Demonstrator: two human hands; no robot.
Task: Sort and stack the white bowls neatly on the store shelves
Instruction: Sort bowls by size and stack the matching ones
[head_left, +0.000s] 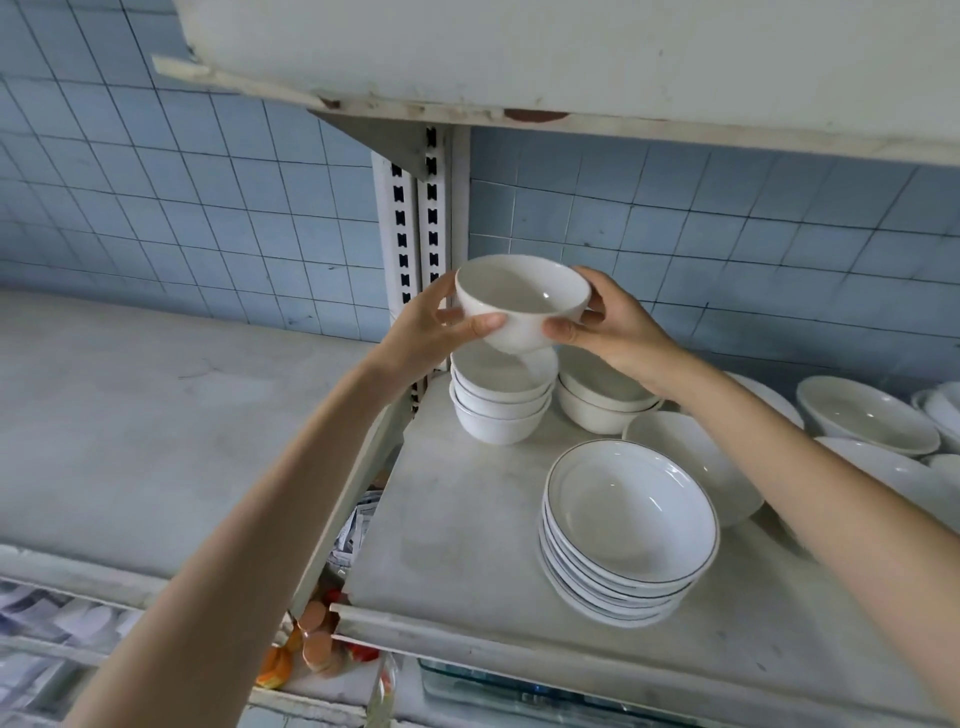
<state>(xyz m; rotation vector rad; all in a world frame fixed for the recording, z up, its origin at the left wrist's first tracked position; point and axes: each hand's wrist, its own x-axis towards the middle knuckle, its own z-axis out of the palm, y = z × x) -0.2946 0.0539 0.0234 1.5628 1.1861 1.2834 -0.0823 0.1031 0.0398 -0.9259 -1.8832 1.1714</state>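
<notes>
A small white bowl (522, 301) hangs in the air, tilted toward me, just above a stack of three similar small bowls (500, 402) at the back left of the shelf (457, 519). My left hand (436, 327) grips its left side with the thumb across the front. My right hand (605, 325) grips its right side. Behind my right wrist stands another short stack of small bowls (597, 408). A stack of several wide, dark-rimmed bowls (628, 530) sits near the shelf's front edge.
More white bowls (867, 415) crowd the shelf's right side, partly hidden by my right arm. A bare shelf (156, 415) runs to the left, an upper shelf (571, 62) overhangs, and a slotted upright (415, 218) stands against the blue tiles. Packaged goods (317, 639) lie below.
</notes>
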